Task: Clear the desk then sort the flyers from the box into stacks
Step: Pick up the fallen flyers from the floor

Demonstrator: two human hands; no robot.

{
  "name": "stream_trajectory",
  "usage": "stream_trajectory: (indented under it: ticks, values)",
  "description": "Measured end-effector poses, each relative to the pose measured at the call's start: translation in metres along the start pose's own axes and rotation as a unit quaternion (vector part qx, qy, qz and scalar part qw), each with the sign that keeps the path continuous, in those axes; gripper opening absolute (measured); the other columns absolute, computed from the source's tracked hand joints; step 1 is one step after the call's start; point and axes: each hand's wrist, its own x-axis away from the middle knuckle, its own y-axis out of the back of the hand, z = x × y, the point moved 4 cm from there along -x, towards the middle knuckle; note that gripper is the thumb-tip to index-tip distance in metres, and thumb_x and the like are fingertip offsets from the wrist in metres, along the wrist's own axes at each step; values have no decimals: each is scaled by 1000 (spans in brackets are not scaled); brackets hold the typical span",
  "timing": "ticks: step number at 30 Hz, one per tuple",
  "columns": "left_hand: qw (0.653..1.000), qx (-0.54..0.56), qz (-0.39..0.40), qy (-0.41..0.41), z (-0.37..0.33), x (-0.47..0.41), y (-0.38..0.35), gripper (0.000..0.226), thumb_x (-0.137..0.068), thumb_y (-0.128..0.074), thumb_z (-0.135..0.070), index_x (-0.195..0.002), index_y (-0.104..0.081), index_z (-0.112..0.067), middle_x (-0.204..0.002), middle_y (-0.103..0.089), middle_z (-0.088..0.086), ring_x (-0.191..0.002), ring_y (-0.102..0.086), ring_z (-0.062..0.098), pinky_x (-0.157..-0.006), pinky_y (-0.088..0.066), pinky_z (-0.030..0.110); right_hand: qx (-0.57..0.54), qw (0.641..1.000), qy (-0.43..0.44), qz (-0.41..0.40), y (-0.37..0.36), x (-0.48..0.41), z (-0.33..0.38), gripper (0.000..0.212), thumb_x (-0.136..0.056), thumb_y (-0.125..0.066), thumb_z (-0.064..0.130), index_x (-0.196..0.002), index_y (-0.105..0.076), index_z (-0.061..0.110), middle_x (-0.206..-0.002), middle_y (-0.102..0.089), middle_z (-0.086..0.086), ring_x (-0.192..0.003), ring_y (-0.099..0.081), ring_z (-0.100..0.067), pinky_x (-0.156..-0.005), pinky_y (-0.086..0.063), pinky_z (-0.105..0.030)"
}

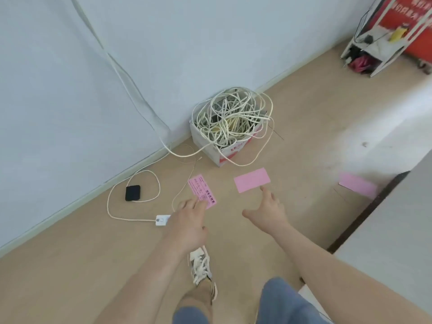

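Flyers lie on the floor, three pink ones. One flyer with writing [201,189] is on the left. A plain pink flyer [252,180] is near it on the right, and the two do not touch. A third pink flyer [356,184] is well apart on the far right, next to the dark edge of the worktop [385,242].

The left hand [189,218] reaches down with loose fingers and holds nothing. Its fingertips cover the near end of the flyer with writing. I cannot tell if they touch it. The right hand [268,211] is spread out and holds nothing too. Its first finger points at the plain pink flyer, and the tip is just beside the near edge.

Behind the flyers a box [203,141] stands by the wall. It is full of tangled white cables [231,115], and some hang over the side onto the floor. A black square thing [132,192] lies on the left inside a loop of cable. A small white plug block [162,220] is just beside the left hand. One shoe [199,265] shows under the left arm.
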Motion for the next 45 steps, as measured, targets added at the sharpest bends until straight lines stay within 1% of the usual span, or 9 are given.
stream_trajectory:
  ticks: [10,19,23,27,30,32,35,39,45]
  values:
    - [979,-117,169,16,126,-319,-269,87,-79,-58,-25,-150,-6,-22,-158,0,14,-144,0,36,-112,-25,43,117,993,-13,13,-174,-339,-90,98,-72,-68,37,-149,-8,29,-146,-23,-13,-136,-22,-33,-106,-31,-41]
    - [966,-174,185,34,181,-411,-425,114,-75,-72,-22,-148,17,-25,-152,18,24,-141,8,48,-114,-9,53,179,983,-48,0,-278,-499,-162,102,-75,-64,32,-150,5,31,-158,4,-16,-144,0,-41,-110,-30,-51]
    - [969,-214,122,19,184,-410,-439,108,-73,-72,-23,-148,5,-23,-151,-1,31,-138,-11,51,-108,-29,52,259,962,-15,-82,-293,-508,-161,82,-82,-57,19,-147,-7,25,-147,-24,-14,-128,-31,-36,-90,-47,-43]
    - [968,-243,5,-58,184,-417,-431,95,-39,-78,4,-125,-42,-14,-102,-58,25,-80,-59,41,-55,-49,41,272,951,37,-140,-286,-509,-170,55,-85,-45,1,-135,-36,20,-125,-49,-3,-109,-47,-27,-79,-41,-36]
    - [974,-218,4,-59,183,-429,-409,78,-51,-72,4,-122,-50,-18,-79,-59,10,-61,-59,31,-53,-46,35,175,971,2,-160,-268,-513,-185,32,-88,-39,4,-109,-60,16,-103,-64,-2,-101,-48,-25,-65,-37,-32]
    - [987,-156,25,10,175,-436,-389,58,-76,-61,-8,-128,-41,-24,-92,-64,3,-75,-62,27,-61,-43,32,156,976,9,-153,-255,-505,-190,26,-92,-43,13,-111,-62,18,-107,-62,-1,-111,-45,-24,-69,-40,-33]
    - [998,0,6,59,144,-436,-357,26,-87,-54,-24,-111,-45,-23,-89,-64,3,-73,-54,28,-59,-39,33,173,983,14,-54,-246,-491,-202,76,-81,-68,41,-144,-28,31,-150,-24,-8,-140,-16,-29,-98,-39,-47]
    - [984,173,-28,33,89,-446,-328,10,-81,-58,-17,-87,-51,-21,-66,-56,-4,-58,-50,13,-50,-37,28,228,973,7,39,-255,-489,-223,128,-61,-82,51,-146,13,45,-156,23,-2,-144,15,-36,-101,-30,-65]
    - [973,229,1,24,50,-439,-337,23,-76,-56,-7,-85,-52,-28,-64,-55,-8,-53,-47,7,-44,-33,15,-49,997,-51,-25,-279,-473,-256,96,-73,-68,5,-147,-17,42,-140,-28,-8,-116,-44,-31,-94,-45,-37]
